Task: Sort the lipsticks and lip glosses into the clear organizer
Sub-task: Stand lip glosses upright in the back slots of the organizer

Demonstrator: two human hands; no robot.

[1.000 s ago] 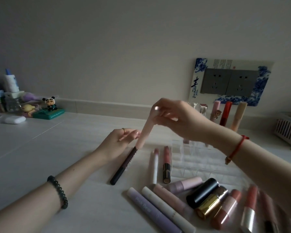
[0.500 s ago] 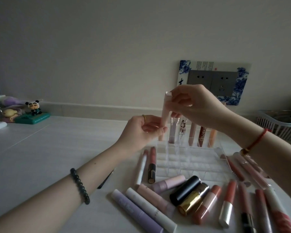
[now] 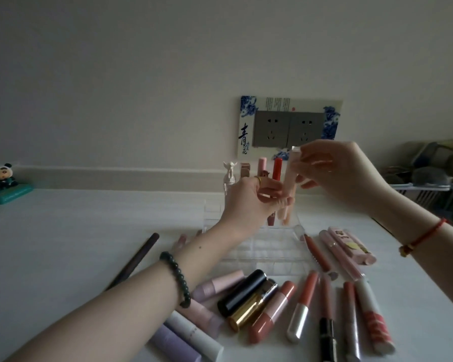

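1. White tabletop (image 3: 63, 244) fills the lower view; we see it run back to a pale wall with a grey double socket (image 3: 289, 129) in a blue-and-white frame.
2. We see the clear organizer (image 3: 262, 248) at mid-table, with a few tubes standing upright in its back row.
3. Our left hand (image 3: 249, 202) reaches over the organizer, fingers closed around the lower end of a pale pink tube (image 3: 290, 176).
4. Our right hand (image 3: 335, 173) pinches the same tube near its top, fingertips together on it, so the tube stands nearly upright above the back row.
5. Loose lipsticks and glosses lie in front of and right of the organizer, among them a black lipstick (image 3: 242, 292) touching a gold one (image 3: 254, 305).
6. A dark pencil (image 3: 134, 259) lies apart, to the left.
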